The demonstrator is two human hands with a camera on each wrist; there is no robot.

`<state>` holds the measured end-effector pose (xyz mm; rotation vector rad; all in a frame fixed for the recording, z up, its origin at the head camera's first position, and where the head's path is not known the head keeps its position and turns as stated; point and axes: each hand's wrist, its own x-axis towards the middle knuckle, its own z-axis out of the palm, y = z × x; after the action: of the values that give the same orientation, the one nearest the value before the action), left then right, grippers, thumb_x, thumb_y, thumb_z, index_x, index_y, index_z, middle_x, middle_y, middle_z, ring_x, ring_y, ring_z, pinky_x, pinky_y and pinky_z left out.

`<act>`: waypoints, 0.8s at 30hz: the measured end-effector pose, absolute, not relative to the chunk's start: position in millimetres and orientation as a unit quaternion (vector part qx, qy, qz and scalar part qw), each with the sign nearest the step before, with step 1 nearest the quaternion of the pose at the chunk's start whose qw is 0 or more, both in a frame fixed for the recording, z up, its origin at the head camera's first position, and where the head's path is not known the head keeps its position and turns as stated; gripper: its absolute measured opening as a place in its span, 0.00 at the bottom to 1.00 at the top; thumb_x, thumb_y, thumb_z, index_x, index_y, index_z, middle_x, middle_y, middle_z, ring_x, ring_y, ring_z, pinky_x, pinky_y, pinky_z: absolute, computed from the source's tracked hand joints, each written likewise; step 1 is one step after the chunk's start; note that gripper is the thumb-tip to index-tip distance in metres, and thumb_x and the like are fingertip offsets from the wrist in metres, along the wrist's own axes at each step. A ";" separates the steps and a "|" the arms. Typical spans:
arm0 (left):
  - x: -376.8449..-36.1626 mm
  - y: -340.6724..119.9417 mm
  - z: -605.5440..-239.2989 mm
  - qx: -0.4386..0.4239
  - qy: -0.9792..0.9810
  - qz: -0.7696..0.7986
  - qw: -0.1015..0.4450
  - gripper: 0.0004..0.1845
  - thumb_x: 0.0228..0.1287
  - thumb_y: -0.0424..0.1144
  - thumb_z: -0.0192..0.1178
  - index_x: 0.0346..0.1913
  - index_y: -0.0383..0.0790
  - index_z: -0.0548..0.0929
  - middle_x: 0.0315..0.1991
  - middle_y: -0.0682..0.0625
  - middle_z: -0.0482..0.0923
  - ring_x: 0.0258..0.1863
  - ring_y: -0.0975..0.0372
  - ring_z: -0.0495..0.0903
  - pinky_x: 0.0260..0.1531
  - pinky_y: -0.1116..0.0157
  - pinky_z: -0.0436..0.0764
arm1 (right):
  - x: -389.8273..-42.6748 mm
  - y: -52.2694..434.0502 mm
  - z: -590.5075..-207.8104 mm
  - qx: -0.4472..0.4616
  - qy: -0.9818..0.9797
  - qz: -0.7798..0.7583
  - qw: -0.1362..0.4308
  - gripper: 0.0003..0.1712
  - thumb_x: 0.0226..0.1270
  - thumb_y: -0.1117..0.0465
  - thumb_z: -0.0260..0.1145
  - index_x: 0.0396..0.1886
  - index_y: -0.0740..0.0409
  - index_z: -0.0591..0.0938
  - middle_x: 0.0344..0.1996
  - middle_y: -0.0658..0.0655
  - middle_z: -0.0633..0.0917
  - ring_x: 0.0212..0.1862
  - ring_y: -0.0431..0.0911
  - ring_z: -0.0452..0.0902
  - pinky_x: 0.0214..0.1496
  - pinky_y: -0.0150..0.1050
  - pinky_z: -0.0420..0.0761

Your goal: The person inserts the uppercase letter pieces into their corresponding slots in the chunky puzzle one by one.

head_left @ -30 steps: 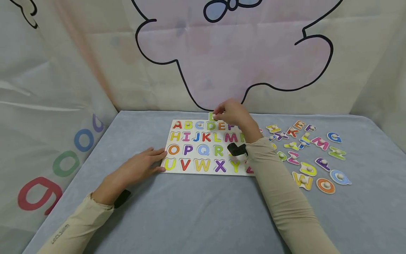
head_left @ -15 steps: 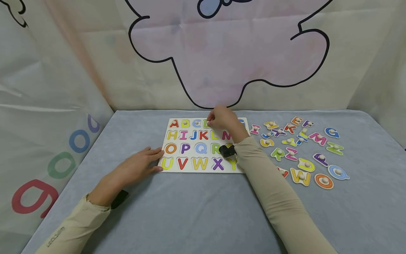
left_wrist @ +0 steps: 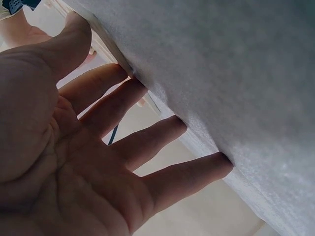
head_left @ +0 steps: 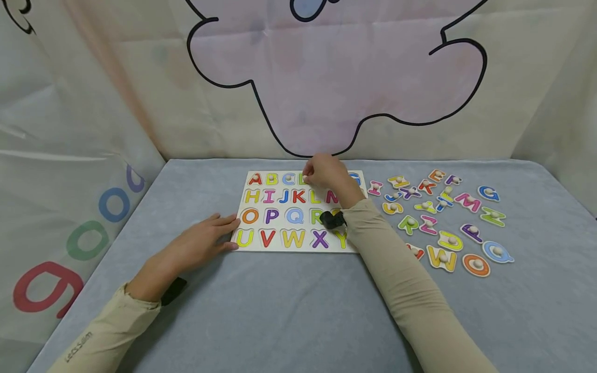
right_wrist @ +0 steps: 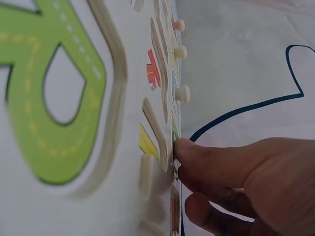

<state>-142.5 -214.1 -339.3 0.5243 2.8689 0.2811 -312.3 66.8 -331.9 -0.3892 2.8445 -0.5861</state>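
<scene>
A white alphabet puzzle board lies on the blue-grey tablecloth. My left hand, fingers extended, rests at its left edge; in the left wrist view the fingertips reach down to the cloth. At the top row, my right hand pinches the green letter D piece at the D recess, and the fingers hide most of it. Knobbed pieces A, B and C sit in their recesses just left of it. Their pale knobs stand out in the right wrist view.
Several loose knobbed letter pieces lie right of the board, among them a W, an orange O, a blue Q and a blue G. A printed curtain hangs behind the table's far edge.
The right hand has brought the D piece down from above the board's top edge onto the D recess, then stayed there. The left hand keeps its place at the board's edge.
</scene>
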 end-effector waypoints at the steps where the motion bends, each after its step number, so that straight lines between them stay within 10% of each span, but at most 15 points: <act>1: -142.9 -213.8 -339.2 0.178 0.974 0.096 0.106 0.35 0.67 0.47 0.64 0.73 0.39 0.68 0.75 0.41 0.64 0.73 0.34 0.61 0.67 0.39 0.66 | -312.0 67.3 -331.6 -0.131 0.965 -0.200 0.105 0.09 0.69 0.53 0.68 0.43 0.51 0.87 0.41 0.52 0.85 0.45 0.48 0.74 0.54 0.45 0.75; 24: -142.2 -214.9 -341.1 0.176 0.974 0.094 0.110 0.36 0.67 0.48 0.64 0.73 0.40 0.67 0.75 0.41 0.64 0.73 0.34 0.60 0.67 0.38 0.65 | -302.2 106.6 -301.8 -0.154 0.952 -0.249 0.094 0.23 0.71 0.55 0.65 0.63 0.57 0.80 0.58 0.59 0.83 0.55 0.53 0.78 0.60 0.50 0.78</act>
<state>-142.2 -214.9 -341.1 0.5187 2.8618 0.2757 -302.2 106.6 -301.8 -0.4556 2.8230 -0.7400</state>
